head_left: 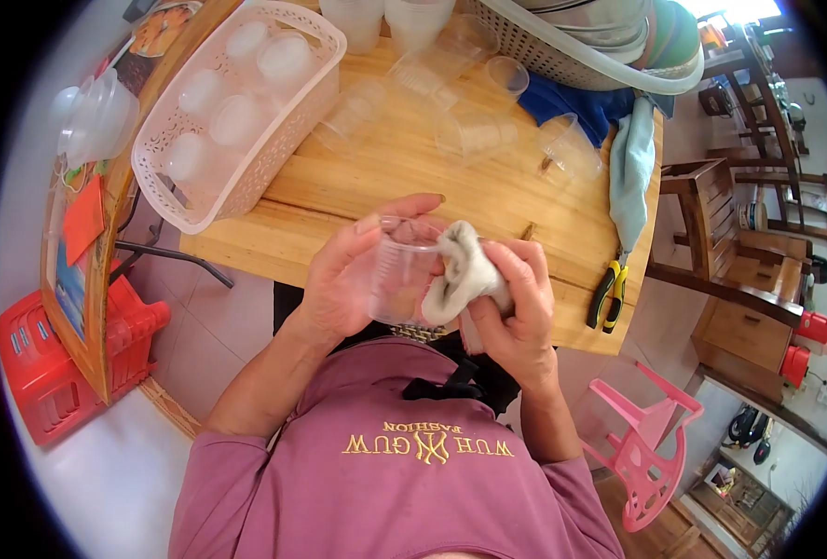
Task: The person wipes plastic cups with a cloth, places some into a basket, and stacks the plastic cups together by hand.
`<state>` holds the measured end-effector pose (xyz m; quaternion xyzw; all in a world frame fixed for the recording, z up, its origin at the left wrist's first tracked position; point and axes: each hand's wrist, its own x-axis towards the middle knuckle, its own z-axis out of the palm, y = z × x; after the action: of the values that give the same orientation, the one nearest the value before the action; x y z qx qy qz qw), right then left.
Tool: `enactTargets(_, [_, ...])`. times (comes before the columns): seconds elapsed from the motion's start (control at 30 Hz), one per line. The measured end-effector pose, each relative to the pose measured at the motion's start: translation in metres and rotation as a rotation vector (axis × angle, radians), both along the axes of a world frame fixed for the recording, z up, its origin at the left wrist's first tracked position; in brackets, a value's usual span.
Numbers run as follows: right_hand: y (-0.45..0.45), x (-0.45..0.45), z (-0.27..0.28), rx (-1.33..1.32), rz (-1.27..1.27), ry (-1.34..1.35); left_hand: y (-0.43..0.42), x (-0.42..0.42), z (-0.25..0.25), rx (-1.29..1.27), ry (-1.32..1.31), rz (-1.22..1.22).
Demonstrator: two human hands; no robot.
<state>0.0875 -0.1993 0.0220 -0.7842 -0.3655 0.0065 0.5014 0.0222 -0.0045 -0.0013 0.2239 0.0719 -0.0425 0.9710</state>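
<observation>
Near the table's front edge, my left hand [341,275] is wrapped round a clear plastic cup [399,279], which lies tilted with its rim toward the cloth. My right hand [522,307] grips a bunched white cloth [466,279] against the cup's right side. Whether part of the cloth reaches inside the cup, I cannot tell. Several more clear cups lie on their sides farther back, among them one cup [478,138] in the middle and another cup [570,147] toward the right.
A pink basket [250,191] with several cups stands at the left of the wooden table [320,233]. Stacked cups [418,23] and a white basket [581,58] are at the back. Yellow-black pliers [607,296] and a light blue cloth [632,177] lie along the right edge.
</observation>
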Motion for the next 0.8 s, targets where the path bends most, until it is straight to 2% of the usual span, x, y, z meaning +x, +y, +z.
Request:
enactTargets(0.13, [0.008, -0.005, 0.009, 0.049, 0.079, -0.035, -0.004, 0.002, -0.006, 0.085, 0.035, 0.061])
enactTargets(0.23, [0.013, -0.008, 0.007, 0.094, 0.129, -0.050, -0.002, 0.002, -0.013, 0.166, -0.002, 0.210])
enactTargets(0.3, [0.014, -0.010, 0.006, 0.109, 0.147, -0.034, -0.004, 0.004, -0.001, 0.459, 0.216, 0.295])
enactTargets(0.4, [0.013, -0.009, 0.006, 0.087, 0.152, -0.035, 0.000, 0.003, 0.008, 0.560, 0.241, 0.222])
enactTargets(0.43, [0.014, -0.009, 0.006, 0.098, 0.156, -0.038, -0.001, 0.002, 0.006, 0.560, 0.239, 0.225])
enactTargets(0.5, [0.014, -0.010, 0.006, 0.108, 0.157, -0.041, -0.004, 0.001, 0.000, 0.208, 0.111, 0.167])
enactTargets(0.53, [0.014, -0.012, 0.007, 0.102, 0.169, -0.039, -0.004, 0.000, 0.002, 0.207, 0.111, 0.166])
enactTargets(0.6, [0.015, -0.012, 0.009, 0.095, 0.179, -0.038, -0.004, -0.002, 0.008, 0.508, 0.124, 0.050])
enactTargets(0.63, [0.015, -0.012, 0.009, 0.090, 0.173, -0.052, -0.003, -0.002, 0.005, 0.507, 0.124, 0.049])
enactTargets(0.7, [0.014, -0.008, 0.008, 0.086, 0.166, -0.067, 0.001, -0.004, -0.003, 0.316, 0.146, 0.027])
enactTargets(0.8, [0.006, 0.003, 0.003, 0.003, 0.021, -0.119, 0.007, -0.009, -0.002, 0.170, 0.135, 0.034])
